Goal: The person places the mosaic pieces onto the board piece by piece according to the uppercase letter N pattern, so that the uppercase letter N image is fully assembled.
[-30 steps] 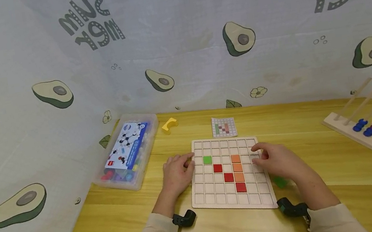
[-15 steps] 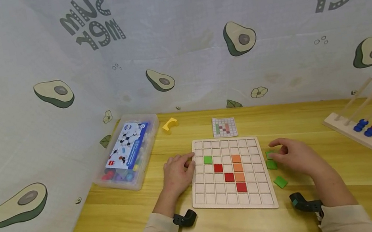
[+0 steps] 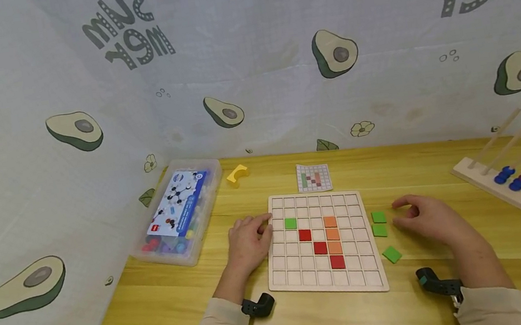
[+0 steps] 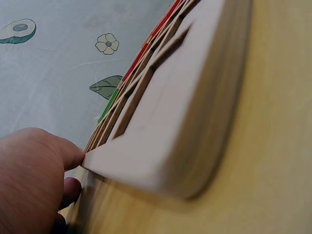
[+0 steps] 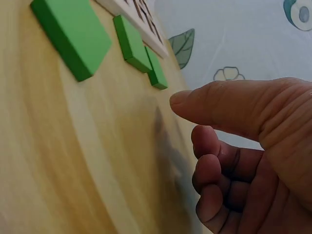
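A pale wooden grid board (image 3: 308, 276) lies on the table. On it sit a green tile (image 3: 290, 223), three orange tiles (image 3: 332, 234) in a column, and three red tiles (image 3: 320, 247) in a diagonal. My left hand (image 3: 249, 245) rests beside the board, thumb and index fingertips touching its left edge; the thumb (image 4: 73, 153) meets the edge in the left wrist view. To the right of the board lie three loose green tiles (image 3: 391, 254). Just right of the two upper ones is my right hand (image 3: 426, 222), holding nothing, its fingers (image 5: 207, 170) loosely curled and the thumb pointing forward.
Behind the board lies a small pattern card (image 3: 313, 178). At the left is a clear plastic box (image 3: 182, 213) of colourful parts, with a yellow arched block (image 3: 238, 175) near it. A wooden peg rack (image 3: 518, 197) with blue and purple beads stands at the right.
My right hand has moved from over the board's right side out to the right, past the loose green tiles, uncovering them. The left hand has stayed at the board's left edge.
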{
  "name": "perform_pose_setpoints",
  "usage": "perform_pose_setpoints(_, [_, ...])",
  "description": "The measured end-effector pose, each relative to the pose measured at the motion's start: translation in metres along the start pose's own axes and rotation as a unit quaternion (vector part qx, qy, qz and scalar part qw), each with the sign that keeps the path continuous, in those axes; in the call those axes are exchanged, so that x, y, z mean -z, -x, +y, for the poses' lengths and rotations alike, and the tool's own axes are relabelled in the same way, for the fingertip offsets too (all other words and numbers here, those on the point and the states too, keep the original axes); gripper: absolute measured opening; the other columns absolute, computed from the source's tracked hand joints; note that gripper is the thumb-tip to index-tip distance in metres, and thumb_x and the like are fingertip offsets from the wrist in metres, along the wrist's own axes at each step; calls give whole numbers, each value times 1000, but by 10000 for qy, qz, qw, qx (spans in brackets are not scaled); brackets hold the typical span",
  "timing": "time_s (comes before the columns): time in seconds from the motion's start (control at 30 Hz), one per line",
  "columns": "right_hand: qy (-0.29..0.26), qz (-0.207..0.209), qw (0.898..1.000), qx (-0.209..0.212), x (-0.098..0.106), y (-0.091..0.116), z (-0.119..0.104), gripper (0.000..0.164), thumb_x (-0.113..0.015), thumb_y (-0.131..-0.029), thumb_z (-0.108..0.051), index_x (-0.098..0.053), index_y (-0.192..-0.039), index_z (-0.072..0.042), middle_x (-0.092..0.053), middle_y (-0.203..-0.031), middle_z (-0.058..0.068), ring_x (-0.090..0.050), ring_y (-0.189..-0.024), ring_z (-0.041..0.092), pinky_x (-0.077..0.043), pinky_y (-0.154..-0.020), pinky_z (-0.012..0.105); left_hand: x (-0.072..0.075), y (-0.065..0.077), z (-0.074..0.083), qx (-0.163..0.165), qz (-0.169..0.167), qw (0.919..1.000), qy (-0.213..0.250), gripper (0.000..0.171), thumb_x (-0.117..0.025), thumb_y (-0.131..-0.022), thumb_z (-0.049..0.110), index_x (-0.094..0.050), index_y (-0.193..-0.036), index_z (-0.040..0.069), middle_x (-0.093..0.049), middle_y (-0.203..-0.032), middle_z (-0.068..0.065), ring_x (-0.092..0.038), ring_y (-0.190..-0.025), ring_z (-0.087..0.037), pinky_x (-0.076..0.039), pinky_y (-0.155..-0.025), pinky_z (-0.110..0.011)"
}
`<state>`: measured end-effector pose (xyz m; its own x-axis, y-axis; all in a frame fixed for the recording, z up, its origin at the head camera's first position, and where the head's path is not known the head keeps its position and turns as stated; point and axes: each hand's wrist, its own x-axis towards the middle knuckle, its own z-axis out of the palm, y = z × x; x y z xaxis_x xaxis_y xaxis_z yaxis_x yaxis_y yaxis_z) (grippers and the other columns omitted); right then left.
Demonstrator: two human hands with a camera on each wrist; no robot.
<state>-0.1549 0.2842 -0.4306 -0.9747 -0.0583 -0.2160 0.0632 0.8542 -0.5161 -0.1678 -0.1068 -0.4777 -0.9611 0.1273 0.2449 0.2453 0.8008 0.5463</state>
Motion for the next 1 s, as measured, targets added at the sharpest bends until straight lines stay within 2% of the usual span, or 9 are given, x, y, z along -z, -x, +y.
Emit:
perform_pose_setpoints(0.27, [-31, -84, 9998, 187, -8, -1, 0, 44, -70, -94, -26, -61, -128, 0, -59, -90, 9, -51, -75, 20, -39, -66, 33, 0, 0, 0, -5, -3, 10000, 22, 32, -64, -98, 28, -73, -128, 22, -67, -85, 3, -51, -82, -17, -32, -76, -32])
perform_pose_setpoints(1.0, [-26, -121, 9994, 315, -13, 0, -6, 44, -68, -95, -23, -59, -134, -3, -58, -88, 7, -49, -72, 19, -38, -63, 33, 1, 1, 1, -44, 7, 10000, 19, 32, -64, -99, 28, -73, -128, 22, -67, -85, 3, -51, -82, -16, -32, -76, -32])
